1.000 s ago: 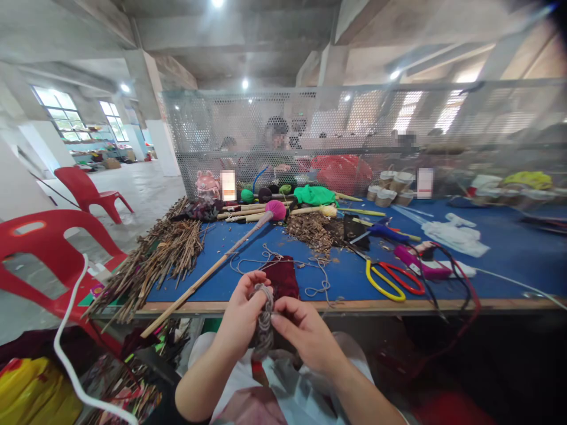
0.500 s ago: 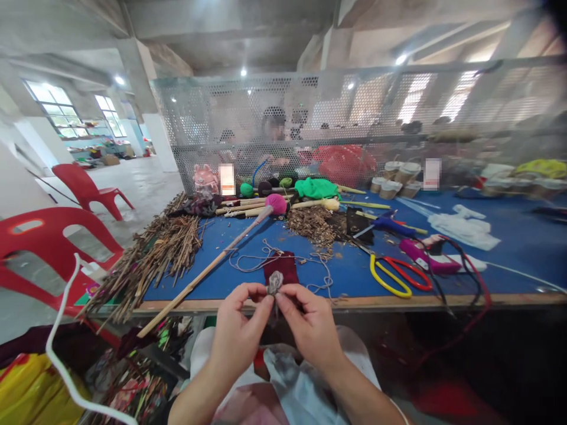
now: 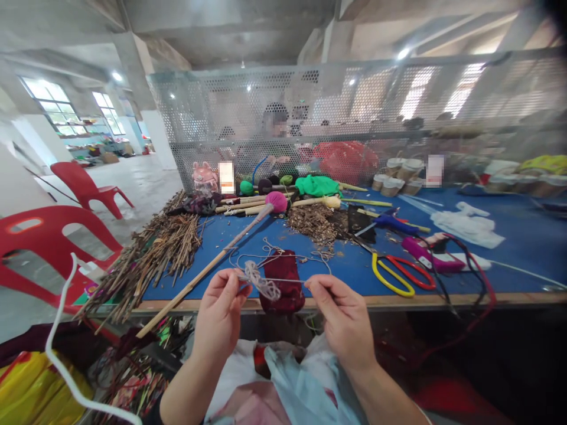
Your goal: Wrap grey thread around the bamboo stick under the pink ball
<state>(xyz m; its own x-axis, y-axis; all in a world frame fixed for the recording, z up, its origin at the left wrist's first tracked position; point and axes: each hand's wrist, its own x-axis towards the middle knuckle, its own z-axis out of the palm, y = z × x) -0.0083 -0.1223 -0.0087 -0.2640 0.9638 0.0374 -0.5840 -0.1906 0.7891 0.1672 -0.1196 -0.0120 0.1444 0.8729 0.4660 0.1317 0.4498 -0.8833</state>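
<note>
My left hand (image 3: 224,304) pinches one side of a small looped bundle of grey yarn (image 3: 264,283), which dangles from its fingertips. From that bundle a strand runs level and taut across to my right hand (image 3: 339,310), whose thumb and fingers are closed on it. Behind the strand, a dark red cloth piece (image 3: 283,277) lies at the table's front edge. More loose grey yarn curls over the blue tabletop (image 3: 212,236) beyond it. Left of centre rests a wooden stick with a round pink head (image 3: 276,202).
Scissors with yellow and red handles (image 3: 393,274) lie at right, near a purple device (image 3: 432,255) with cords. Bundled twigs (image 3: 163,248) cover the left side. Wood chips (image 3: 314,224) and green cloth (image 3: 318,185) lie behind. A perforated screen (image 3: 199,118) backs the table; a person sits beyond it.
My hands have drawn apart from their close pinch, left hand leftward, right hand rightward. The bundled yarn now hangs looser at my left fingers, with a strand stretched between the hands.
</note>
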